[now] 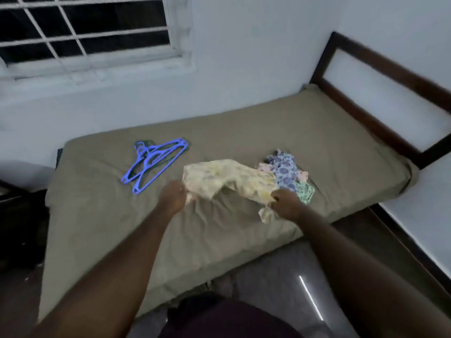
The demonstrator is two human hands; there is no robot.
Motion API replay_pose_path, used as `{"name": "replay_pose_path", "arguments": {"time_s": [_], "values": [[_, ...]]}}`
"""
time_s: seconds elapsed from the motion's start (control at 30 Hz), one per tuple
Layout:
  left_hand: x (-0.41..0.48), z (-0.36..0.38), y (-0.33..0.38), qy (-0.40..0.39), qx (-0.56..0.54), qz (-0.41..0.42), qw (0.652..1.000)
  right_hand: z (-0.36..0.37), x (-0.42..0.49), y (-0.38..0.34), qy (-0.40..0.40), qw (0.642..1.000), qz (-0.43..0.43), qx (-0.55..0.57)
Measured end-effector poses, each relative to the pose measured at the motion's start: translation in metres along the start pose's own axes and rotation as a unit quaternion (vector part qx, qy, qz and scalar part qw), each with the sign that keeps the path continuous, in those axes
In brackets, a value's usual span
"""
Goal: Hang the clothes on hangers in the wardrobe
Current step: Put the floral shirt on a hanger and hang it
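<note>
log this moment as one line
left hand: grips yellow garment | right hand: grips yellow garment | blue hangers: on bed, untouched | clothes pile: on bed

The window [85,32] runs off the top and left edges. The headboard [380,76] is cut by the right edge, and the dark furniture [14,215] at the left is too dim and cropped to name. The hangers [156,162] lie stacked, so their number cannot be told. The yellow garment [231,179] covers part of the pile of clothes [285,169]. The left hand [172,197] and right hand [288,203] grip that garment, their fingertips buried in its folds and softened by blur.
</note>
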State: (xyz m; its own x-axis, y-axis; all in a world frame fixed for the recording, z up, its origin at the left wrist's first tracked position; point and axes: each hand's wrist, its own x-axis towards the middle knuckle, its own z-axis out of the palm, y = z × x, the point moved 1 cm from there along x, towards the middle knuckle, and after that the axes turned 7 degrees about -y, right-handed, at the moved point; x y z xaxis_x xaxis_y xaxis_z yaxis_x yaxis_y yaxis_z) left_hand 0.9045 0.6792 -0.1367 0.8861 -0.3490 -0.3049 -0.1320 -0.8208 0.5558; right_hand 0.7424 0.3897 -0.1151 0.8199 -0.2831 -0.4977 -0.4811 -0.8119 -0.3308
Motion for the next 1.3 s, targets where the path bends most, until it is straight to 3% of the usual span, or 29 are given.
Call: {"name": "replay_pose_path", "arguments": {"time_s": [0.13, 0.3, 0.4, 0.57, 0.73, 0.93, 1.03, 1.13, 1.3], "values": [[-0.070, 0.048, -0.064, -0.041, -0.012, -0.074, 0.996, 0.086, -0.032, 0.013, -0.078, 0.996, 0.033, -0.003], [-0.113, 0.050, -0.093, -0.020, -0.025, -0.147, 0.989, 0.113, -0.059, 0.024, -0.055, 0.994, 0.047, 0.081], [-0.117, 0.032, -0.087, 0.000, 0.008, -0.116, 0.993, 0.095, -0.071, 0.018, -0.035, 0.990, 0.059, 0.124], [-0.113, -0.021, -0.036, 0.075, 0.044, -0.006, 0.996, 0.027, -0.089, -0.004, 0.036, 0.951, 0.054, 0.301], [-0.128, -0.093, 0.036, 0.250, -0.029, 0.095, 0.963, -0.057, -0.126, -0.041, 0.207, 0.914, -0.043, 0.347], [-0.168, -0.149, 0.067, 0.257, -0.052, 0.073, 0.962, -0.104, -0.149, -0.049, 0.197, 0.832, -0.078, 0.513], [-0.174, -0.163, 0.072, 0.274, -0.031, 0.089, 0.957, -0.112, -0.166, -0.055, 0.207, 0.833, -0.095, 0.503], [-0.166, -0.180, 0.075, 0.251, -0.152, 0.091, 0.952, -0.118, -0.178, -0.066, 0.204, 0.824, -0.116, 0.515], [-0.152, -0.206, 0.089, 0.213, -0.350, 0.076, 0.909, -0.134, -0.180, -0.079, 0.221, 0.793, -0.118, 0.556]]}}
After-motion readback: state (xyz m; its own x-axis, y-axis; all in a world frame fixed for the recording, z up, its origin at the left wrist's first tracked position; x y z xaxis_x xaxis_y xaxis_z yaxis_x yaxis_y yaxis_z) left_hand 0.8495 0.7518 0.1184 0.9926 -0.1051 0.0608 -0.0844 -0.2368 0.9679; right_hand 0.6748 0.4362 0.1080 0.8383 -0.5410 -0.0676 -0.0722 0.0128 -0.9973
